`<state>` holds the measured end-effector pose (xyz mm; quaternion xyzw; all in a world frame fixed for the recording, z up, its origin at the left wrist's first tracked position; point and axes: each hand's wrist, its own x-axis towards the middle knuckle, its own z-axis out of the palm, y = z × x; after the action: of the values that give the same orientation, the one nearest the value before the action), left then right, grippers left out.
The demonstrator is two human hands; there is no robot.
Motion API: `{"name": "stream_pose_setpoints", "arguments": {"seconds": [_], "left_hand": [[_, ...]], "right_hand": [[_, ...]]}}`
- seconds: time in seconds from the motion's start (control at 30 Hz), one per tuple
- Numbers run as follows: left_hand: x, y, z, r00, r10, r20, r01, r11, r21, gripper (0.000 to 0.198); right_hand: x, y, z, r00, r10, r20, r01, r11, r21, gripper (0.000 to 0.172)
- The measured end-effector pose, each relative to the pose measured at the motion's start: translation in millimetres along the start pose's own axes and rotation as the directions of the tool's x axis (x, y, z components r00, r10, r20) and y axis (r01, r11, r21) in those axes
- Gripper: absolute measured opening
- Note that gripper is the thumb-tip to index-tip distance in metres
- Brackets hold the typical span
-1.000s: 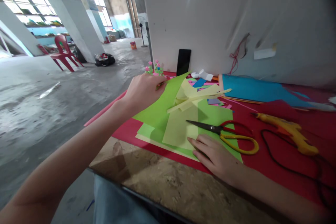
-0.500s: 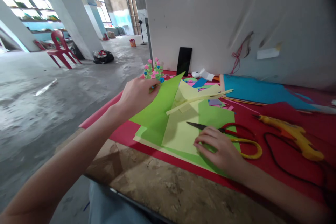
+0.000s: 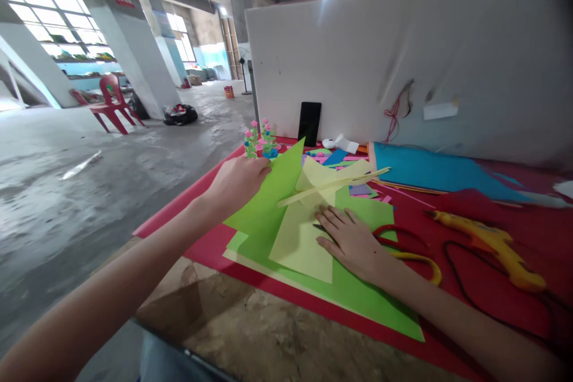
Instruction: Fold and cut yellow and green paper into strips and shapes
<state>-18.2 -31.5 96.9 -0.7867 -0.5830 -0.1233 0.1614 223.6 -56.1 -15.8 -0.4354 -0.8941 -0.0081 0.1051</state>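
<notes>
At the far left, a red plastic chair [image 3: 110, 104] is seen on a grey concrete floor [image 3: 67, 191], beside tall pillars and bright windows. The rough wooden surface [image 3: 277, 334] is covered farther back by a red paper sheet [image 3: 210, 233] and closed off behind by a white foam partition [image 3: 358, 59]. A black phone [image 3: 310, 123] is propped against that partition, with small pink and green paper flowers [image 3: 259, 140] just to its left.

A bright green paper sheet [image 3: 268, 197] is spread on the red sheet, its left part raised into a pointed flap. A pale yellow paper sheet [image 3: 299, 239] is laid on top of it.

The upper edge of the raised flap is pinched by the left hand [image 3: 239, 182]. The right hand [image 3: 353, 242] is laid flat, fingers spread, at the right edge of the pale yellow paper sheet. Red-and-yellow-handled scissors [image 3: 418, 258] are partly hidden beneath that hand. Farther right lie a large blue paper sheet [image 3: 430, 167] and a yellow glue gun [image 3: 496, 246].
</notes>
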Motion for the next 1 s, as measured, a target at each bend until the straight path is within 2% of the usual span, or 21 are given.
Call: {"name": "stream_pose_setpoints", "arguments": {"seconds": [0.17, 0.33, 0.43, 0.6, 0.7, 0.9, 1.0], "left_hand": [[17.1, -9.1, -28.0, 0.994, -0.002, -0.105, 0.008, 0.999, 0.053, 0.030], [39.6, -6.4, -51.2, 0.991, 0.084, -0.106, -0.085, 0.996, -0.004, 0.027], [50.3, -2.6, -64.1, 0.987, 0.104, -0.119, -0.098, 0.993, 0.061, 0.028], [61.4, -2.8, -93.6, 0.962, 0.165, -0.218, -0.114, 0.967, 0.229, 0.033], [65.8, -2.2, -111.2, 0.954, 0.168, -0.248, -0.099, 0.958, 0.268, 0.037], [68.4, 7.2, -130.7, 0.951, 0.178, -0.255, -0.124, 0.969, 0.214, 0.035], [69.8, 8.3, -129.4, 0.961, 0.121, -0.250, -0.106, 0.992, 0.070, 0.029]], "right_hand": [[-0.2, -1.5, -0.8, 0.999, 0.022, -0.025, -0.023, 1.000, -0.012, 0.057], [0.0, -0.4, -0.6, 0.998, 0.016, -0.059, -0.017, 1.000, -0.007, 0.056], [-0.3, -0.4, -2.0, 0.997, 0.002, -0.075, -0.002, 1.000, -0.007, 0.053], [-1.7, -0.5, -4.6, 0.994, -0.024, -0.105, 0.023, 1.000, -0.005, 0.048], [-3.7, 0.0, -2.4, 0.992, -0.034, -0.121, 0.034, 0.999, 0.000, 0.048], [-5.2, 1.5, 1.7, 0.982, -0.031, -0.187, 0.038, 0.999, 0.033, 0.044], [-1.4, 3.6, -6.2, 0.974, 0.011, -0.225, 0.004, 0.998, 0.068, 0.036]]}}
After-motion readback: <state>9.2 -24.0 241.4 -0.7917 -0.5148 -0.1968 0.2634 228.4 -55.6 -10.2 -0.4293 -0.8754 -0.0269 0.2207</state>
